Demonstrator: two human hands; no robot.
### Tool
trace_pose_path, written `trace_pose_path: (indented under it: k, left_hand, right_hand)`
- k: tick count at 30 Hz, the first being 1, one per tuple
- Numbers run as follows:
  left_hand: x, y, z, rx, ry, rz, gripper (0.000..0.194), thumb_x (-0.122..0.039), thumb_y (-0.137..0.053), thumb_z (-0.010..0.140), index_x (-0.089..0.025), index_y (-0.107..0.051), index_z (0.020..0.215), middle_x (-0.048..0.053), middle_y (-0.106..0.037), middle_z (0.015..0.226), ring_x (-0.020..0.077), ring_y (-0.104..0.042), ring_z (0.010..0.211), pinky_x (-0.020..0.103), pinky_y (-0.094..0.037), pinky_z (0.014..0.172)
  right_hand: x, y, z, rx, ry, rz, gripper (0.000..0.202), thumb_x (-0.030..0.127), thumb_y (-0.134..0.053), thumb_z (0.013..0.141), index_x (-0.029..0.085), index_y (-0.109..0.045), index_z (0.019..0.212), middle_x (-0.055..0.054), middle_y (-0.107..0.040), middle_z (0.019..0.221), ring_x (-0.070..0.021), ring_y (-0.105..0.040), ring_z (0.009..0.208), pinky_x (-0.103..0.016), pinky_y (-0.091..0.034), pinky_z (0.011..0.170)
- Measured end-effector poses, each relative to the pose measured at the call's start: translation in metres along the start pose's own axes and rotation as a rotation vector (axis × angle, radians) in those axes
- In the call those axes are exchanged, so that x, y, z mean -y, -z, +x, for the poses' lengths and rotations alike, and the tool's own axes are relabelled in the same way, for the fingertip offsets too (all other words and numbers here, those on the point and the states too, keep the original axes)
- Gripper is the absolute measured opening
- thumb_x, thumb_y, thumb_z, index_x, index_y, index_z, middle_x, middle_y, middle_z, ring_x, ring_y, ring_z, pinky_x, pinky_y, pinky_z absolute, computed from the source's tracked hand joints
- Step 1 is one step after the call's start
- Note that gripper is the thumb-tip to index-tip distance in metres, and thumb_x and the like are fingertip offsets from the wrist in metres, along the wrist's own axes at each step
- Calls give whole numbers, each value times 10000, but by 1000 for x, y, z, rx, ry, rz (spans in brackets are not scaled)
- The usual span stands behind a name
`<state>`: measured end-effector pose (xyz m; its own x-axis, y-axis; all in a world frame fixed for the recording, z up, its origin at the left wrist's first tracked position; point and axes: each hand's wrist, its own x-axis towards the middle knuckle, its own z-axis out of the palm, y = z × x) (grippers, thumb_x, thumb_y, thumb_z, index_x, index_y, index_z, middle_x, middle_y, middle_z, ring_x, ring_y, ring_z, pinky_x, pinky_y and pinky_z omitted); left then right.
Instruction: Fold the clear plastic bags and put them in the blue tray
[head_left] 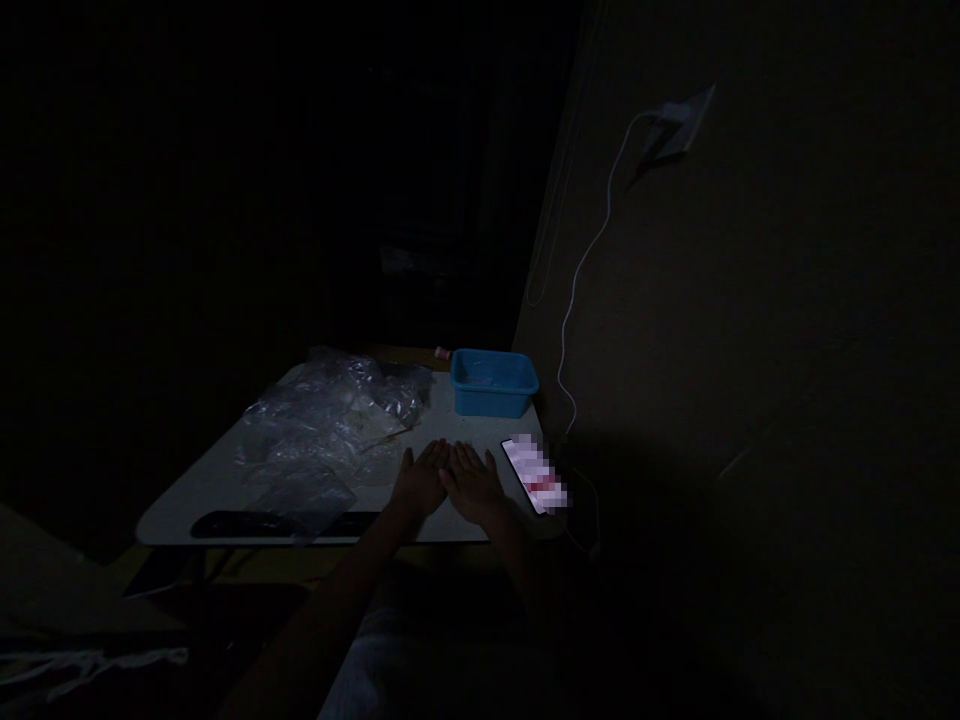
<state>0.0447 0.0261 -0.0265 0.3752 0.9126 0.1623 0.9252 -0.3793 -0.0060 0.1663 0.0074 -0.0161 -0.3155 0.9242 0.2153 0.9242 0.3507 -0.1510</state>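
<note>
Side by side above the front part of a white table, my left hand and my right hand have their fingers stretched out, with the palms facing up. Their inner edges touch or nearly touch, and nothing lies in them. Just right of my right hand is a phone with a lit, partly pixelated screen. Crumpled clear plastic bags spread over the table's left half. Beyond my hands stands a blue rectangular basin.
A small pinkish item is behind the table, by the basin's left corner. On the right wall, a white cable hangs from a socket plate toward the phone. A dark slot runs along the table's front edge. The surroundings are very dark.
</note>
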Motion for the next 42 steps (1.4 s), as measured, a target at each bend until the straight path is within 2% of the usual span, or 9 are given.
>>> trace_pose_path:
  k: [22, 28, 33, 42]
  left_hand:
    - [-2, 4, -2, -6, -4, 26, 500, -222, -285, 814, -185, -315, 1312, 85, -295, 1384, 238, -241, 1269, 512, -196, 981]
    - [-2, 4, -1, 11, 3, 6, 499, -245, -263, 829, -151, -293, 1319, 95, -274, 1389, 227, -233, 1272, 519, -179, 985]
    - [-3, 4, -1, 10, 17, -5, 504, -242, -272, 827, -171, -282, 1325, 89, -272, 1392, 229, -239, 1269, 507, -187, 985]
    - [-2, 3, -1, 1, 16, 8, 518, -249, -269, 824, -172, -252, 1336, 83, -266, 1395, 221, -223, 1276, 493, -171, 995]
  right_hand:
    - [0, 2, 0, 22, -7, 7, 543, 431, -114, 892, 154, -273, 1331, -73, -255, 1393, -190, -139, 1297, -444, -88, 1027]
    - [-1, -1, 1, -1, -59, 8, 604, 481, -149, 877, 96, -279, 1323, -132, -250, 1388, -212, -133, 1297, -420, -83, 1031]
    - [-1, -4, 1, -8, -79, 3, 624, 496, -165, 870, 78, -298, 1314, -164, -257, 1378, -233, -160, 1291, -421, -81, 1030]
    - [-1, -5, 3, -11, -86, 3, 660, 510, -151, 862, 49, -295, 1312, -166, -273, 1372, -232, -169, 1288, -405, -87, 1033]
